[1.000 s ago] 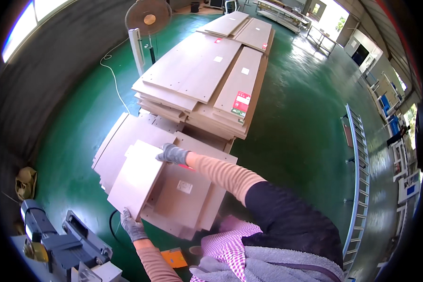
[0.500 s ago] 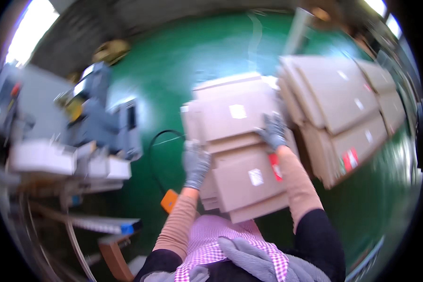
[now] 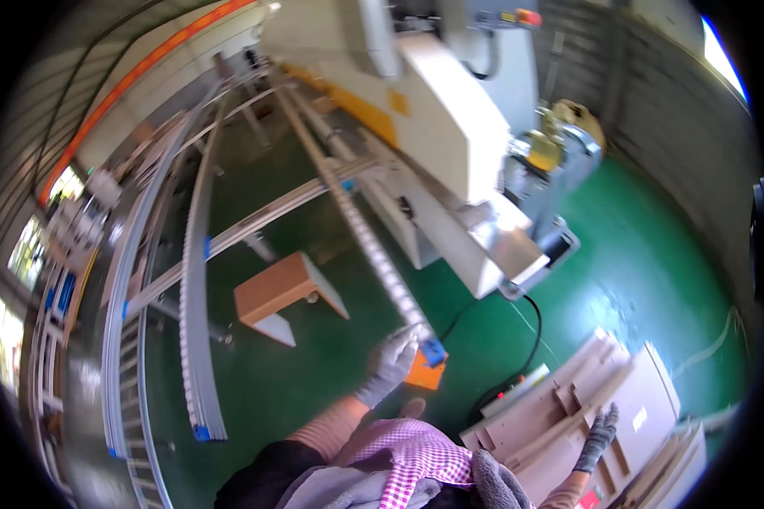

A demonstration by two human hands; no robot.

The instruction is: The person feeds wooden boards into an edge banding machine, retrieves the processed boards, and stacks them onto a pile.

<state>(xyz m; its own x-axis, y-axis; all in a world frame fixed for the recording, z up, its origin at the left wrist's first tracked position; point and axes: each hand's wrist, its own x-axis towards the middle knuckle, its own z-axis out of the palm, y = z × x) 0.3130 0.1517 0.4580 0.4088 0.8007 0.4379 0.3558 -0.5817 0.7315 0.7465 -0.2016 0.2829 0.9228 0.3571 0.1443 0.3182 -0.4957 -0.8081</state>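
Observation:
My left hand (image 3: pixel 389 366), in a grey glove, is at the near end of a roller rail (image 3: pixel 373 259) with white rollers and a blue end cap (image 3: pixel 434 353). Its fingertips meet the rail's side, but their curl is partly hidden. At the lower right my right hand (image 3: pixel 600 439), gloved too, lies on a stack of brown cardboard-like sheets (image 3: pixel 654 394) with its fingers apart. Some of these sheets have cut slots. Just under the blue cap, an orange box-like thing (image 3: pixel 427 371) sits on the green floor.
A large white and yellow machine (image 3: pixel 458 127) stands ahead, with a grey motor unit (image 3: pixel 560 165) beside it. To the left run more roller rails (image 3: pixel 197 297) on crossbars. An angled brown bench-like piece (image 3: pixel 276 288) rests between the rails. A black cable (image 3: pixel 536 327) loops across the floor.
The view has swung left, toward the machine and rails. My left hand has left the cardboard stack and is now at the rail end. My right hand remains on the stack.

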